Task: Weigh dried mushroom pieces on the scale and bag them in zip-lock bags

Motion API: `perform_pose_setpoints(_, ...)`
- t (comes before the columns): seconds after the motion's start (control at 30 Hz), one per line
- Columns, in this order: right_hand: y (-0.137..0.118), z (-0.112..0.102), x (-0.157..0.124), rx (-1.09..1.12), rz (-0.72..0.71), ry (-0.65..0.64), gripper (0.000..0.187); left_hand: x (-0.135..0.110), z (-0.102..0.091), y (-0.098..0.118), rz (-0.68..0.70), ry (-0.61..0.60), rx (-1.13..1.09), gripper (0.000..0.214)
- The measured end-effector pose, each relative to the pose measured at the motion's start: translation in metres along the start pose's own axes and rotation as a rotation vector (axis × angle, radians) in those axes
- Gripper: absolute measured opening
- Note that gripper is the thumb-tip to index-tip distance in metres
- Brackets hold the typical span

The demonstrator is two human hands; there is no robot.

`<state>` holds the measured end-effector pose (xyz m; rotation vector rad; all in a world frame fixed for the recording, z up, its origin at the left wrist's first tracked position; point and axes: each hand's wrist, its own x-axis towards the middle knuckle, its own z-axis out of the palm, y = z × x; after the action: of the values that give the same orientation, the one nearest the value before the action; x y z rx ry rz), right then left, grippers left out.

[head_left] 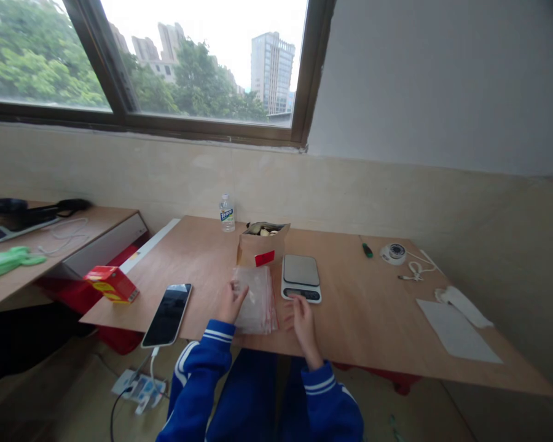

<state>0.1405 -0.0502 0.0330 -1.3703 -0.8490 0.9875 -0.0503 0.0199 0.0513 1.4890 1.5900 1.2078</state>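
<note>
Head view: I see both of the person's hands at the near edge of the table (pixel 350 331), lower centre of the frame. The transparent bags (pixel 254 304) lie in a flat stack there, between the hands. The left hand (pixel 231 302) rests at the stack's left edge, fingers spread and thumb apart; I see no closed grasp. The right hand (pixel 300 320) is released, its fingers loosely extended at the near edge of the scale (pixel 301 271); I cannot tell whether they touch it.

Progress: I judge this an early stage. Done: the paper bag (pixel 247 253), at centre frame, stands with its mouth open, and the scale is set just beside the stack. Not yet done: the transparent bags appear unfilled, and I see nothing resting on the scale's plate. Pale pieces (pixel 268 233) lie inside the paper bag; their kind is too small to tell.

Condition of the transparent bags: clear, glossy film, creased, with reddish lines along the right edges. The layers are slightly fanned to the right. I cannot count them. The scale's display is dark, with no reading legible to me.
</note>
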Motion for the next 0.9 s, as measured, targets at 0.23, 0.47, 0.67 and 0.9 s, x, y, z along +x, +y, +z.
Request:
perform_pose_setpoints(0.23, 0.017, -0.078, 0.001, -0.129, -0.026, 0.251, 0.052, -0.021, 0.012, 0.045, 0.499, 0.352, 0.433, 0.042)
perform_pose_setpoints(0.47, 0.027, -0.131, 0.019, -0.346, -0.083, 0.45, 0.051, -0.022, 0.047, -0.02, 0.699, -0.188, 0.83, 0.042)
perform_pose_setpoints(0.67, 0.037, -0.137, 0.024, -0.503, -0.123, 0.437, 0.044, -0.018, 0.056, -0.056, 0.641, -0.242, 0.896, 0.048)
perform_pose_setpoints(0.9, 0.039, -0.137, 0.023, -0.523, -0.148, 0.393, 0.043, -0.015, 0.057, -0.049, 0.471, -0.333, 0.914, 0.048)
